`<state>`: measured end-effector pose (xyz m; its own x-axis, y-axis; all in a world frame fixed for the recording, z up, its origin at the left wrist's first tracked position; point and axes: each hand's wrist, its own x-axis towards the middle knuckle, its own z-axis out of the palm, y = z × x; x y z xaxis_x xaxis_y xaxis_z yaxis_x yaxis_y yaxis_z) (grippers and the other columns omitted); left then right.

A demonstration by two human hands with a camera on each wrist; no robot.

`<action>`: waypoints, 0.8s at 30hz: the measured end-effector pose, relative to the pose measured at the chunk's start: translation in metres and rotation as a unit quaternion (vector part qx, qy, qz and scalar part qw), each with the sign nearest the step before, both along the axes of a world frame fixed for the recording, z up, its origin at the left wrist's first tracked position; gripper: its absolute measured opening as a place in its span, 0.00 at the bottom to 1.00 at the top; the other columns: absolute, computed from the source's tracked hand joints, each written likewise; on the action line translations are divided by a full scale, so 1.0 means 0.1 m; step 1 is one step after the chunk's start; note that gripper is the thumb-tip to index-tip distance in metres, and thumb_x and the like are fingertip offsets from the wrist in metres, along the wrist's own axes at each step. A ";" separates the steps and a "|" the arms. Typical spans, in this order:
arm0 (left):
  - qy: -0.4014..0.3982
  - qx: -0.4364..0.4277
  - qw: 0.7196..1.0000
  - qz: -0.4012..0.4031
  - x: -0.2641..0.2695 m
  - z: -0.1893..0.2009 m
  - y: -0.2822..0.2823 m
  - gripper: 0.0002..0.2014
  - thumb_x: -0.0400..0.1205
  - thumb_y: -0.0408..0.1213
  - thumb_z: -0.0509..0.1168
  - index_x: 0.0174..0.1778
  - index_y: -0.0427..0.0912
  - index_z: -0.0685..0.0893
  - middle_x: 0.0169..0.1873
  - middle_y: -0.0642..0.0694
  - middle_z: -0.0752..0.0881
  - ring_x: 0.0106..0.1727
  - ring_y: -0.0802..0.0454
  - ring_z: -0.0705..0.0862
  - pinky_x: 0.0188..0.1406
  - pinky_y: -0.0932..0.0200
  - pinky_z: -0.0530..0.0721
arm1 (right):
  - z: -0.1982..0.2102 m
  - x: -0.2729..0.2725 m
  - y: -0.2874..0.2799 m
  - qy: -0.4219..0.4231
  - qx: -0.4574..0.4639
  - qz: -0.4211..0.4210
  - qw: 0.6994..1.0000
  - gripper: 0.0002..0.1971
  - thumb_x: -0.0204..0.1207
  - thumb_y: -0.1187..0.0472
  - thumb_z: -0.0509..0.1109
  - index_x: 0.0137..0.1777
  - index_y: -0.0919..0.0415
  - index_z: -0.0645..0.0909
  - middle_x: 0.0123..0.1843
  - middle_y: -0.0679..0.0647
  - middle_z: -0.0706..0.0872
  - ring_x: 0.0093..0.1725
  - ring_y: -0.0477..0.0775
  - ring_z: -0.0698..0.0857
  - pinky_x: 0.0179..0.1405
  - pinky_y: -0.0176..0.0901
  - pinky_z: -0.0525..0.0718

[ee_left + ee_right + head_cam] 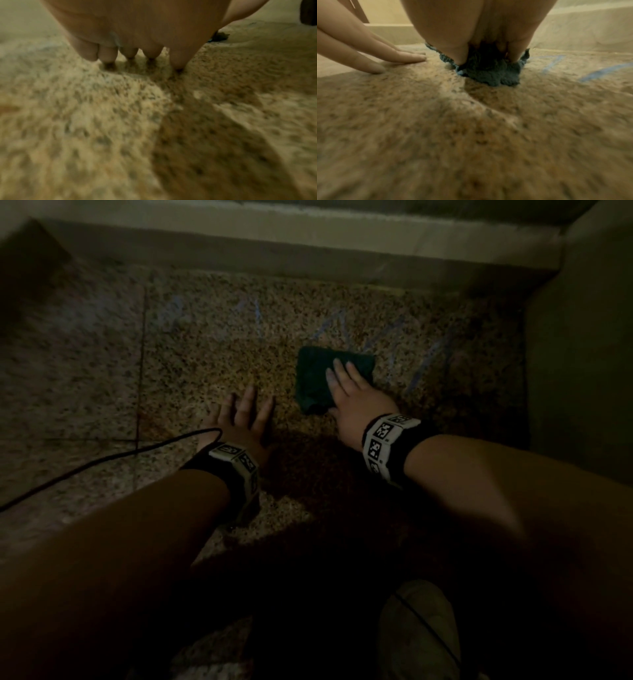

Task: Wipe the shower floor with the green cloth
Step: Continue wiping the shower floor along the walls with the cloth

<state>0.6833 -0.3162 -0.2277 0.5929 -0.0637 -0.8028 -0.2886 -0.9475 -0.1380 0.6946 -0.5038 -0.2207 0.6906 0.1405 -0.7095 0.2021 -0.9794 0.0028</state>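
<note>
A folded dark green cloth lies on the speckled granite shower floor. My right hand presses down on the cloth's near right part, fingers stretched forward over it. In the right wrist view the cloth bunches under that hand, between thumb and outer fingers. Left of the cloth, my left hand rests flat on the bare floor with fingers spread, holding nothing. The left wrist view shows its fingertips touching the stone and a corner of the cloth to the right.
Blue streaks mark the floor beyond and right of the cloth, also in the right wrist view. A pale curb borders the far side, and a wall stands at the right. A black cable trails left from my left wrist.
</note>
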 end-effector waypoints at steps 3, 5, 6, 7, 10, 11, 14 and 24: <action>-0.005 -0.002 1.000 0.008 -0.03 -0.04 -0.03 0.40 0.80 0.69 0.41 0.78 0.56 0.25 0.78 0.47 0.23 0.81 0.38 0.31 0.80 0.42 0.37 | -0.01 0.03 -0.03 0.004 -0.002 0.004 1.000 0.31 0.88 0.52 0.43 0.82 0.60 0.31 0.83 0.53 0.29 0.83 0.55 0.34 0.82 0.50 0.51; -0.020 0.003 1.000 0.009 -0.04 -0.05 -0.10 0.43 0.79 0.71 0.40 0.79 0.52 0.26 0.78 0.44 0.24 0.81 0.36 0.31 0.79 0.40 0.35 | 0.00 0.09 -0.08 0.005 0.000 -0.006 1.000 0.30 0.88 0.53 0.43 0.83 0.59 0.31 0.84 0.52 0.29 0.83 0.54 0.35 0.81 0.51 0.53; -0.032 0.004 0.999 0.004 -0.04 -0.06 -0.13 0.43 0.78 0.71 0.39 0.79 0.50 0.26 0.78 0.43 0.24 0.81 0.36 0.31 0.78 0.40 0.35 | -0.01 0.14 -0.11 0.002 0.004 -0.018 1.000 0.30 0.89 0.53 0.43 0.83 0.58 0.32 0.84 0.52 0.30 0.83 0.54 0.35 0.81 0.51 0.52; -0.043 0.006 0.999 -0.004 -0.04 -0.08 -0.14 0.44 0.78 0.71 0.39 0.80 0.48 0.26 0.78 0.42 0.25 0.81 0.38 0.31 0.78 0.39 0.34 | -0.01 0.19 -0.15 -0.001 0.009 -0.037 0.999 0.29 0.89 0.54 0.43 0.83 0.58 0.32 0.84 0.52 0.31 0.83 0.54 0.36 0.82 0.51 0.51; -0.055 0.008 0.998 -0.028 0.03 -0.08 -0.14 0.47 0.77 0.73 0.40 0.80 0.47 0.27 0.78 0.43 0.25 0.81 0.42 0.30 0.77 0.37 0.32 | 0.03 0.30 -0.22 -0.006 0.024 -0.086 0.996 0.29 0.89 0.56 0.45 0.84 0.58 0.35 0.84 0.52 0.32 0.84 0.55 0.37 0.81 0.58 0.53; -0.055 0.009 0.998 -0.037 0.06 -0.06 -0.13 0.47 0.77 0.73 0.39 0.80 0.47 0.27 0.79 0.44 0.26 0.81 0.43 0.30 0.76 0.37 0.32 | 0.05 0.31 -0.22 -0.004 0.029 -0.089 0.996 0.29 0.89 0.57 0.45 0.84 0.58 0.35 0.84 0.52 0.33 0.84 0.55 0.37 0.81 0.57 0.53; -0.054 -0.002 0.998 -0.042 0.16 -0.02 -0.14 0.42 0.79 0.70 0.38 0.81 0.49 0.30 0.80 0.48 0.28 0.81 0.47 0.31 0.76 0.37 0.30 | 0.06 0.24 -0.26 0.012 0.020 -0.062 0.998 0.29 0.89 0.58 0.44 0.83 0.59 0.34 0.84 0.53 0.32 0.84 0.55 0.37 0.80 0.53 0.52; -0.029 0.019 0.997 -0.067 0.36 0.04 -0.46 0.31 0.89 0.51 0.38 0.82 0.38 0.34 0.81 0.41 0.32 0.83 0.46 0.39 0.80 0.49 0.36 | 0.02 -0.02 -0.47 0.043 -0.002 0.000 0.999 0.30 0.88 0.59 0.45 0.83 0.58 0.31 0.83 0.52 0.29 0.83 0.54 0.35 0.82 0.54 0.54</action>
<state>0.7189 -0.3620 -0.2242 0.6270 -0.1165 -0.7702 -0.4032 -0.8945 -0.1930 0.6924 -0.5511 -0.2188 0.6269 0.1368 -0.7670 0.2016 -0.9794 -0.0099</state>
